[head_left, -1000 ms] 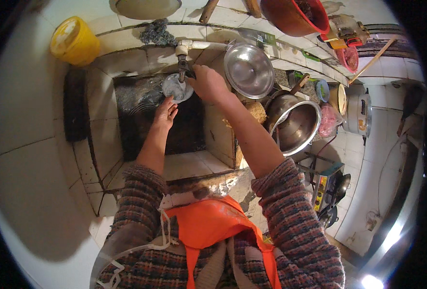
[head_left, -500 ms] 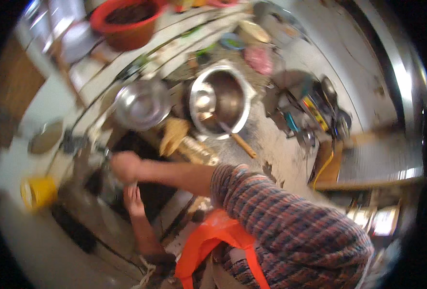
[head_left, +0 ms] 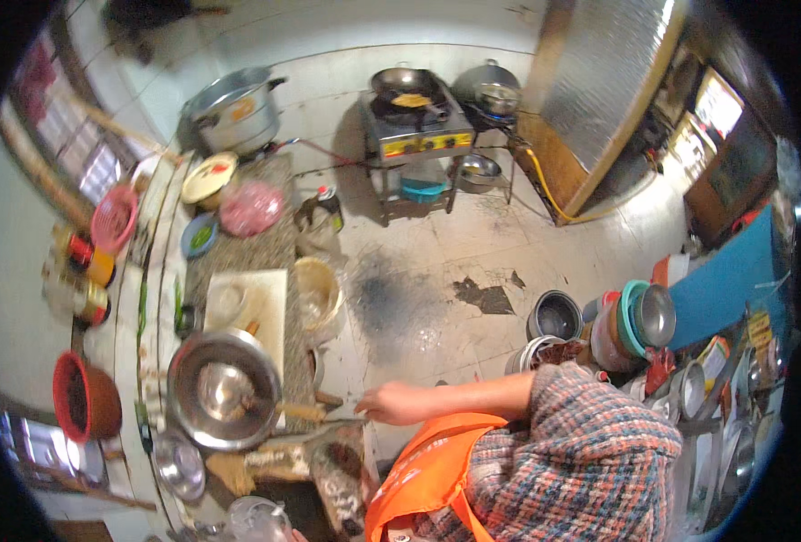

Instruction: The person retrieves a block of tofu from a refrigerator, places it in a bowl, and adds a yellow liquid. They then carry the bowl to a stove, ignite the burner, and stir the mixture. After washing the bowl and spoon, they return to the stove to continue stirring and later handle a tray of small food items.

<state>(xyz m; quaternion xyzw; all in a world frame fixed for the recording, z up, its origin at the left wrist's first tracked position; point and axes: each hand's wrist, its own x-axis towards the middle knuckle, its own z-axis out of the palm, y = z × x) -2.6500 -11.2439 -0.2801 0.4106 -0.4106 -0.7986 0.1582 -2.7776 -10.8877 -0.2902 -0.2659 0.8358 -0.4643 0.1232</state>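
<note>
My right hand (head_left: 391,403) reaches left over the counter's front edge, its fingers loosely bent and partly out of sight. I see nothing clearly held in it. Just beyond the fingertips is the wooden handle (head_left: 299,412) of a utensil resting in a large steel basin (head_left: 183,384); I cannot make out whether they touch. At the bottom edge a sliver of my left hand (head_left: 297,536) shows beside a clear plastic-looking container (head_left: 257,518) over the dark sink (head_left: 303,508). Most of that hand is cut off by the frame.
Behind the basin lies a pale cutting board (head_left: 263,303), with a pink plastic bag (head_left: 252,208) farther back. A gas stove (head_left: 418,135) carries a wok (head_left: 407,83). A white bucket (head_left: 317,294) stands by the counter. Stacked basins (head_left: 637,316) are at right; a steel bowl (head_left: 180,465) sits near the sink.
The view has swung right, bringing the stove and floor to the middle. My right hand has left the sink, where both hands were together, and now extends past the basin's handle side.
</note>
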